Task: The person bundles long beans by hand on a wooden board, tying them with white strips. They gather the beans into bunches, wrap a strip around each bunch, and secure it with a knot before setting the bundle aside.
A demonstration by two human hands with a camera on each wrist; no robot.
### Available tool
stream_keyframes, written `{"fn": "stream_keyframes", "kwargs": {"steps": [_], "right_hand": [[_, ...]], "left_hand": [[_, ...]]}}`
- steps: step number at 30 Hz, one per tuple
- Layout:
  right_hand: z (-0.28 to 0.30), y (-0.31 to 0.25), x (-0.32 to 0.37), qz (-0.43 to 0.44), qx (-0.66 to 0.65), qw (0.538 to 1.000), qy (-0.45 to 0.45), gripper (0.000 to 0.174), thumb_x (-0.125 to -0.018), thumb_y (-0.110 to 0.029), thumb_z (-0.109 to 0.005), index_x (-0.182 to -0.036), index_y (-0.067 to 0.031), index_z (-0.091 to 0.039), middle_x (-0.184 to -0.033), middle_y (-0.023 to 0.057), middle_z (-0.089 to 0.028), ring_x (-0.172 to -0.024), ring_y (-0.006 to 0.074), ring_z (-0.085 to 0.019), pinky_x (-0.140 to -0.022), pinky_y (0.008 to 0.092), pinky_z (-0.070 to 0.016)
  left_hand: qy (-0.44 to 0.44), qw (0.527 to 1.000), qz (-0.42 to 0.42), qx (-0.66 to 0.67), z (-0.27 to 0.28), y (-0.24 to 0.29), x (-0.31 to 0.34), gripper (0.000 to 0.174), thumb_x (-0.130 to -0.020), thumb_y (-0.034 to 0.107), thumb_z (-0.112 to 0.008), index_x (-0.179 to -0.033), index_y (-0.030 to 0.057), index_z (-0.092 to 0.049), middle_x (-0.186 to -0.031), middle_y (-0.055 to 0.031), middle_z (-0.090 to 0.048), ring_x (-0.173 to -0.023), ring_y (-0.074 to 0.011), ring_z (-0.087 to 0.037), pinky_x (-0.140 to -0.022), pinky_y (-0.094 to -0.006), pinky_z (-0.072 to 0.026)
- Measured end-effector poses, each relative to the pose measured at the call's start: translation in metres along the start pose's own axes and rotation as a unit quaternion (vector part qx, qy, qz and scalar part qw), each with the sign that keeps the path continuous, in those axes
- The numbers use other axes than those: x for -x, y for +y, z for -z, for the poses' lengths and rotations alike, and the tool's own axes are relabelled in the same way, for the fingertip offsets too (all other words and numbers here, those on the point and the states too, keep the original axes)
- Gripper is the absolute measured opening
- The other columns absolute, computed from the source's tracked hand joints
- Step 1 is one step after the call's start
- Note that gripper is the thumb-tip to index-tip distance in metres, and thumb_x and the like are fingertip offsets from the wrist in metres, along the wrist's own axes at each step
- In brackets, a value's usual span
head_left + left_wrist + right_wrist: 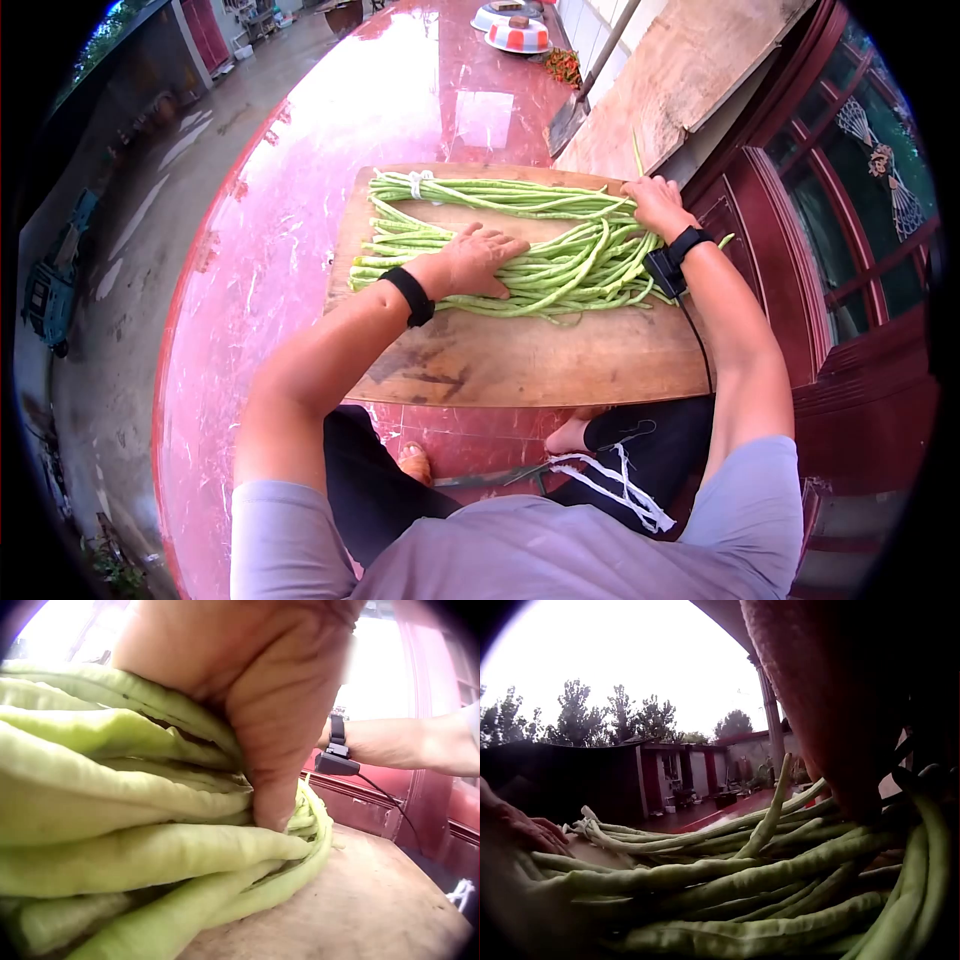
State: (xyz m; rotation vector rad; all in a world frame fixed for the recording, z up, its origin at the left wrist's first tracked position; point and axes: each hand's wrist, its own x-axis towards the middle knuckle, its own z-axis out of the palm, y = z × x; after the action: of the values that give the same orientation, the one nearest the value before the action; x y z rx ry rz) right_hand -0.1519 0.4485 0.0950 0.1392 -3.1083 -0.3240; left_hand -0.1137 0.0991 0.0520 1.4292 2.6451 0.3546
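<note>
Long green beans (560, 265) lie in a loose heap across a wooden board (520, 355). Behind the heap, a bundle of long beans (510, 195) is bound near its left end with a white tie (421, 184). My left hand (475, 262) rests on the middle of the loose beans, fingers spread; in the left wrist view its thumb (274, 780) presses down at their side. At the right ends of the beans, my right hand (660, 207) curls its fingers over them. One bean tip (637, 150) sticks up beyond that hand. The right fingertips are partly hidden.
The board lies on a glossy red surface (300, 200). White strips (630, 490) lie on my right leg. Covered bowls (517, 36) stand at the far end. A leaning wooden sheet (680, 80) and a red door (800, 240) border the right side.
</note>
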Motion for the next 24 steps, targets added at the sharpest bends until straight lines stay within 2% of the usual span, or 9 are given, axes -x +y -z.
{"fn": "stream_keyframes", "kwargs": {"steps": [3, 6, 7, 8, 11, 12, 20, 23, 24], "right_hand": [[0.009, -0.013, 0.018, 0.048, -0.110, 0.989, 0.091, 0.038, -0.079, -0.003, -0.058, -0.114, -0.0151, -0.066, -0.115, 0.0118, -0.061, -0.115, 0.0301, -0.053, -0.096, 0.0418, -0.0385], [0.037, -0.051, 0.036, 0.188, -0.267, 0.932, 0.159, 0.030, -0.083, -0.011, -0.062, -0.113, -0.0085, -0.064, -0.115, 0.0133, -0.061, -0.108, 0.0327, -0.057, -0.094, 0.0421, -0.0436], [0.034, -0.065, 0.039, 0.239, -0.320, 0.903, 0.157, 0.027, -0.088, -0.019, -0.061, -0.110, -0.0033, -0.063, -0.109, 0.0158, -0.063, -0.100, 0.0344, -0.061, -0.090, 0.0433, -0.0472], [0.039, -0.080, 0.043, 0.212, -0.322, 0.922, 0.028, 0.029, -0.096, -0.028, -0.054, -0.109, -0.0034, -0.063, -0.107, 0.0163, -0.064, -0.106, 0.0318, -0.060, -0.091, 0.0408, -0.0472], [0.001, -0.094, 0.038, 0.215, -0.300, 0.929, -0.035, 0.042, -0.099, -0.041, -0.045, -0.101, -0.0048, -0.066, -0.099, 0.0159, -0.066, -0.098, 0.0350, -0.061, -0.086, 0.0434, -0.0476], [-0.001, -0.091, 0.037, 0.211, -0.201, 0.956, -0.020, 0.058, -0.100, -0.054, -0.035, -0.098, -0.0070, -0.069, -0.100, 0.0136, -0.067, -0.097, 0.0344, -0.062, -0.091, 0.0467, -0.0433], [0.022, -0.080, 0.043, 0.087, 0.017, 0.988, -0.127, 0.079, -0.095, -0.068, -0.024, -0.095, -0.0083, -0.076, -0.087, 0.0171, -0.069, -0.099, 0.0341, -0.061, -0.102, 0.0525, -0.0287], [0.000, -0.071, 0.049, 0.140, 0.003, 0.990, 0.012, 0.074, -0.096, -0.066, -0.026, -0.097, -0.0130, -0.077, -0.084, 0.0163, -0.068, -0.087, 0.0350, -0.063, -0.088, 0.0462, -0.0413], [0.009, -0.074, 0.050, 0.126, 0.010, 0.991, -0.030, 0.072, -0.097, -0.065, -0.027, -0.100, -0.0126, -0.076, -0.088, 0.0170, -0.069, -0.087, 0.0360, -0.064, -0.090, 0.0450, -0.0421]], "left_hand": [[-0.014, 0.999, 0.013, 0.036, -0.002, -0.002, 0.001, 0.087, -0.071, 0.040, -0.078, -0.142, 0.0072, -0.041, -0.138, -0.0150, -0.051, -0.129, -0.0329, -0.046, -0.109, -0.0477, -0.0303], [-0.013, 0.997, 0.073, 0.029, -0.002, 0.010, 0.001, 0.099, -0.066, 0.055, -0.077, -0.143, 0.0065, -0.039, -0.138, -0.0184, -0.047, -0.130, -0.0370, -0.044, -0.109, -0.0482, -0.0298], [-0.019, 0.998, 0.059, 0.015, 0.000, 0.013, 0.004, 0.100, -0.065, 0.055, -0.078, -0.143, 0.0067, -0.038, -0.136, -0.0183, -0.048, -0.128, -0.0370, -0.044, -0.108, -0.0479, -0.0307], [-0.025, 0.999, 0.045, 0.000, 0.007, 0.017, 0.008, 0.102, -0.064, 0.055, -0.079, -0.143, 0.0068, -0.038, -0.134, -0.0182, -0.049, -0.127, -0.0371, -0.045, -0.107, -0.0477, -0.0317], [-0.015, 0.998, 0.024, -0.050, 0.006, 0.024, 0.012, 0.107, -0.059, 0.056, -0.083, -0.143, 0.0074, -0.038, -0.128, -0.0168, -0.052, -0.121, -0.0367, -0.048, -0.104, -0.0459, -0.0348], [-0.008, 0.998, 0.021, -0.067, 0.004, 0.024, 0.014, 0.109, -0.057, 0.056, -0.085, -0.143, 0.0077, -0.038, -0.126, -0.0162, -0.053, -0.119, -0.0364, -0.050, -0.103, -0.0451, -0.0359], [-0.015, 0.996, 0.081, -0.041, 0.004, 0.030, 0.013, 0.108, -0.056, 0.050, -0.087, -0.143, 0.0110, -0.037, -0.125, -0.0159, -0.054, -0.114, -0.0379, -0.053, -0.100, -0.0441, -0.0412], [-0.017, 0.995, 0.092, -0.038, 0.004, 0.033, 0.013, 0.105, -0.058, 0.048, -0.086, -0.144, 0.0132, -0.037, -0.125, -0.0161, -0.055, -0.115, -0.0379, -0.052, -0.099, -0.0450, -0.0423], [-0.018, 0.995, 0.095, -0.040, 0.005, 0.033, 0.014, 0.105, -0.059, 0.047, -0.086, -0.145, 0.0139, -0.037, -0.124, -0.0161, -0.055, -0.116, -0.0378, -0.052, -0.099, -0.0452, -0.0425]]}}
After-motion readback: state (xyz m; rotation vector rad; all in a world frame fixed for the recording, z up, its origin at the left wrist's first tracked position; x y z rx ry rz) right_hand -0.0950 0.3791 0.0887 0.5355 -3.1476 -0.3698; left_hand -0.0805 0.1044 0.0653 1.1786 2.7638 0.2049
